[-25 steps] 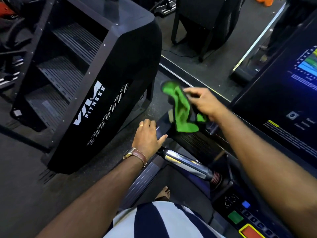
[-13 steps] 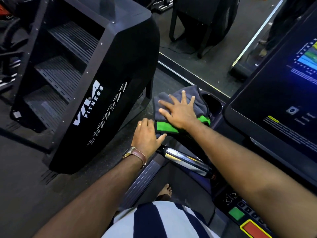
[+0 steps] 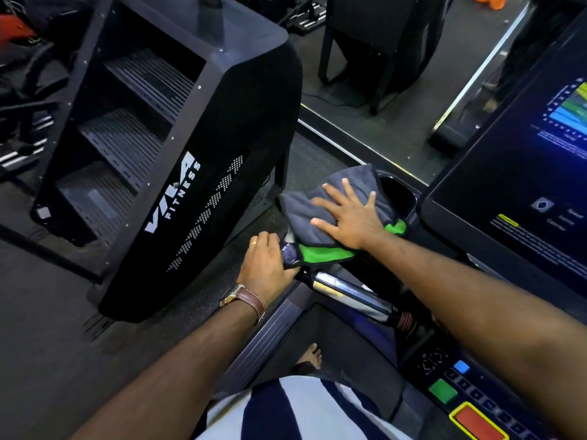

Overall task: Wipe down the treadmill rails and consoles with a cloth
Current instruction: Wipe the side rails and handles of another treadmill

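Closest in: striped shirt (image 3: 286, 414) at the bottom edge, bare foot (image 3: 309, 357) on the treadmill deck just beyond it. Bottom R, console keypad (image 3: 476, 396) w/ a green btn, a blue btn and a red btn w/ yellow border. Up the L forearm: brown-strap watch (image 3: 244, 298) on the wrist. The L hand (image 3: 265, 265) is curled over the end of the handrail (image 3: 349, 292), thumb hooked in where the chrome grip starts, ring on one finger. The chrome section runs down-R from that hand toward the keypad. Next, R hand (image 3: 349, 217): flat, palm down, fingers straight and fanned wide, pressing on the cloth (image 3: 301, 211). Cloth is grey on top w/ green showing along its near edge. It lies on the console's L corner just beside the L hand, far edge at the rim of the cup holder (image 3: 401, 201). R of that, the screen (image 3: 508, 185) is lit, w/ a coloured chart at top R and text too small to read. L of the treadmill, across a strip of dark floor, sits a black stair climber (image 3: 222, 138) w/ white "FITNESS" lettering on its side & ribbed steps inside. Farthest out: more black gym equipment (image 3: 374, 42) at top.
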Demonstrator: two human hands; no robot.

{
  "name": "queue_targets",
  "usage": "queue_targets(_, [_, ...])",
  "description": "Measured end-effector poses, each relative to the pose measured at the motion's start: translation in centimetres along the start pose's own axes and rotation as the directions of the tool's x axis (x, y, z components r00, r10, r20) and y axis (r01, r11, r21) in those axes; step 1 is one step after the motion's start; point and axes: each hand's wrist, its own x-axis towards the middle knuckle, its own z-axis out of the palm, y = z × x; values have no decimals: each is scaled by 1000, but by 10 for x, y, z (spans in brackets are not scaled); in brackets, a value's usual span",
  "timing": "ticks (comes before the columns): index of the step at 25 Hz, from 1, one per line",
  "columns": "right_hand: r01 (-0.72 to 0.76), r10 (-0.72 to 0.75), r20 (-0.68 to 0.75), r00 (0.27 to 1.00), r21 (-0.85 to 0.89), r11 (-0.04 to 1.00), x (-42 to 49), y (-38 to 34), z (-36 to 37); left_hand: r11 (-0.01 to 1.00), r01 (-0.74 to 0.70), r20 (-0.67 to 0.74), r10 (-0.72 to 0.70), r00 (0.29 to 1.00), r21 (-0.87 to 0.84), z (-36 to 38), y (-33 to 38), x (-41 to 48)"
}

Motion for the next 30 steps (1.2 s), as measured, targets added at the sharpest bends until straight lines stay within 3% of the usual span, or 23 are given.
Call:
queue_targets(3, [-262,260,42,965,59,963,19,-7,-8,1000,15,-29,-14,999,7,-2,-2,-6])
queue_targets(4, [-255,255,21,967,35,966,19,-20,-7,1000,15,-26,-15,1000,7,-3,-2,-7])
queue_targets(6, [-69,66,-79,995,-47,996,1,-27,7,1000,-3,-19,3,1000,6,-5,-2,-10])
queue_targets(8, [62,-68,-71,995,-95,994,-16,-6,11,1000,-5,-8,5,1000,19,-8,-5,-15])
queue_targets(9, [3,-7,-62,998,-67,998,-13,0,9,1000,10,5,-10,1000,30,-9,-6,-18])
queue_targets(11, [-274,275,-28,961,51,960,4,-16,4,999,20,20,-21,1000,31,-9,-7,-20])
queue_targets(12, [-327,329,-7,944,68,942,10,-33,5,1000,24,27,-25,999,18,-9,-7,-21])
queue_targets(13, [-271,273,-29,961,57,961,9,-46,8,1000,25,36,-25,999,3,-11,-7,-22])
queue_targets(16, [146,-144,-100,985,17,989,-15,-24,16,1000,11,48,-10,999,-3,-15,-10,-28])
queue_targets(17, [151,-150,-102,983,2,989,-15,-14,14,1000,2,43,-2,999,20,-15,-12,-32])
queue_targets(20, [-245,252,-89,964,78,966,5,-42,9,997,0,25,-2,1000,80,-17,-16,-40])
queue_targets(21, [-268,278,-109,955,98,959,6,-59,12,996,-4,19,2,1000,85,-17,-16,-40])
queue_targets(23, [-26,45,-194,980,97,995,-7,-66,23,996,-9,27,6,1000,84,-20,-15,-41])
queue_targets(25, [193,-179,-168,969,70,979,-23,-33,25,996,-5,46,1,999,91,-20,-18,-44])
queue_targets(26, [175,-163,-168,972,56,983,-19,-25,22,995,-5,48,0,999,101,-21,-19,-46])
queue_targets(29, [-177,191,-141,971,105,979,3,-56,17,995,0,51,-5,999,99,-21,-22,-49])
queue_targets(30, [-170,185,-165,969,105,980,1,-70,20,995,-2,53,-4,999,97,-22,-23,-49])
